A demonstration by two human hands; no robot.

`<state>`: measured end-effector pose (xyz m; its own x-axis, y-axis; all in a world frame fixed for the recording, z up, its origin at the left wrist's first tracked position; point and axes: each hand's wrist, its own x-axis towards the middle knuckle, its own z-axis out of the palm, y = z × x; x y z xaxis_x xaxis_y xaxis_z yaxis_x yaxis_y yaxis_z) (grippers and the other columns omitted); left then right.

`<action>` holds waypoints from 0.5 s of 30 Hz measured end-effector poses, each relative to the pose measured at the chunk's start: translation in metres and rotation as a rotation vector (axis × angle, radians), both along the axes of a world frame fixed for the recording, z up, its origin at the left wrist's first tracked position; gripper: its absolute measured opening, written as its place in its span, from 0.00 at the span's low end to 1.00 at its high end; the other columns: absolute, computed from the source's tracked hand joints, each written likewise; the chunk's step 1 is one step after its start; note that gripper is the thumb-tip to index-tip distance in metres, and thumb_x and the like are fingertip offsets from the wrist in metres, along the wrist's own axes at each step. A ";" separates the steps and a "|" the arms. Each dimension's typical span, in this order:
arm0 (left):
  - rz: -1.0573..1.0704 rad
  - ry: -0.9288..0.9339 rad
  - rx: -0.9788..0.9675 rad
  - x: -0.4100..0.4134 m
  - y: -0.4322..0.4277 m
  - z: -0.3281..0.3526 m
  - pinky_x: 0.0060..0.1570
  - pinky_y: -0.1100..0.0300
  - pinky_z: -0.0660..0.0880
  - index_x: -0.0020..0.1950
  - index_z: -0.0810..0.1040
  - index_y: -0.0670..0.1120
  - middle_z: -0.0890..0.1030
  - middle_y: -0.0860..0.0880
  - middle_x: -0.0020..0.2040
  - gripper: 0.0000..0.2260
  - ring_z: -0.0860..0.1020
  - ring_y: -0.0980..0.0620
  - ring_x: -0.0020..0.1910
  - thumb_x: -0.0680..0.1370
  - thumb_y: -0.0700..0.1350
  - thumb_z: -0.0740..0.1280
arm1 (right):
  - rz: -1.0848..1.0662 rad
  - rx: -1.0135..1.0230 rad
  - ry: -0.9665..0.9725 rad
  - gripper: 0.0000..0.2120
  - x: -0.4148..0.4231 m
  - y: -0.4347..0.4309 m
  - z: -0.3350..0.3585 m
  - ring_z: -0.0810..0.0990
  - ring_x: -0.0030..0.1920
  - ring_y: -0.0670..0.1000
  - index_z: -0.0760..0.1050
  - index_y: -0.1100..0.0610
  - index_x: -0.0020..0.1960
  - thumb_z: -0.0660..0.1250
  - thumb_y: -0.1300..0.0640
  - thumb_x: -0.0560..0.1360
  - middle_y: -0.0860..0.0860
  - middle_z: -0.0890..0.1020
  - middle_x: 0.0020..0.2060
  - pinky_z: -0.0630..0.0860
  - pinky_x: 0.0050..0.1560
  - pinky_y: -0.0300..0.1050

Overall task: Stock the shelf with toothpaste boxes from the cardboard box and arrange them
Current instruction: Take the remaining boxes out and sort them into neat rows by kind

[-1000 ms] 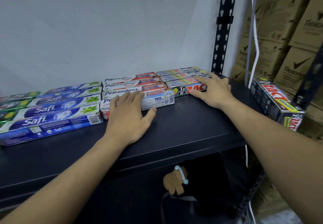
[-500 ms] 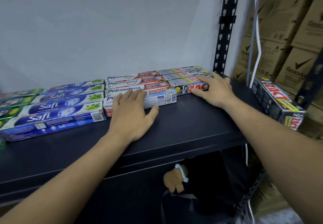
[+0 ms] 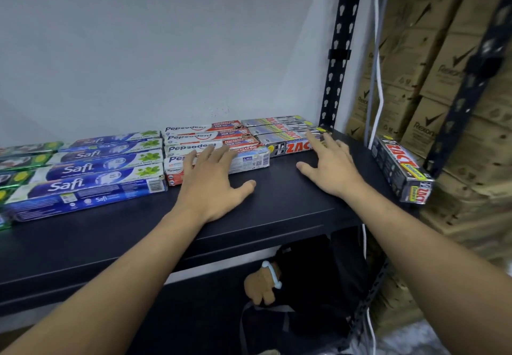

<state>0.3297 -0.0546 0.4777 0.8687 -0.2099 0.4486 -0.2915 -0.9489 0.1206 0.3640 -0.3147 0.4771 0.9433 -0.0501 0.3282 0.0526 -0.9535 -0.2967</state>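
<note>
Head camera looks down on a black shelf (image 3: 277,205) where toothpaste boxes lie flat in rows against the wall: Safi boxes (image 3: 91,171) at the left, Pepsodent boxes (image 3: 210,138) in the middle, Zact boxes (image 3: 279,132) at the right. Left hand (image 3: 213,185) lies palm down, fingers spread wide, its tips on the front Pepsodent box. Right hand (image 3: 329,166) is also flat and spread, holding nothing, fingertips touching the front Zact box. One more Zact box (image 3: 401,169) lies apart at the right edge of the shelf
</note>
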 end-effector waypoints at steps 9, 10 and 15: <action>-0.457 0.202 -0.109 -0.022 -0.001 -0.003 0.71 0.54 0.65 0.70 0.73 0.60 0.71 0.58 0.73 0.19 0.65 0.58 0.74 0.79 0.59 0.63 | 0.021 -0.089 0.089 0.26 -0.079 0.005 -0.005 0.63 0.75 0.52 0.68 0.41 0.73 0.54 0.34 0.78 0.45 0.67 0.74 0.62 0.71 0.49; -0.463 0.250 -0.098 -0.020 -0.001 -0.004 0.72 0.53 0.64 0.71 0.73 0.60 0.70 0.58 0.74 0.18 0.63 0.59 0.75 0.81 0.57 0.62 | 0.025 -0.111 0.086 0.25 -0.087 0.003 -0.003 0.66 0.74 0.51 0.70 0.42 0.72 0.55 0.35 0.78 0.44 0.70 0.73 0.64 0.71 0.49; -0.479 0.321 -0.098 -0.015 -0.003 -0.004 0.76 0.53 0.57 0.72 0.71 0.61 0.66 0.59 0.76 0.18 0.59 0.59 0.77 0.82 0.57 0.59 | -0.073 -0.170 -0.189 0.16 -0.121 -0.024 0.010 0.77 0.58 0.56 0.81 0.46 0.59 0.66 0.45 0.74 0.48 0.84 0.56 0.75 0.59 0.51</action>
<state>0.3144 -0.0576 0.4734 0.7828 -0.5837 0.2157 -0.6198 -0.7001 0.3547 0.2428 -0.3384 0.4876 0.8605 -0.0449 0.5075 0.0210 -0.9921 -0.1233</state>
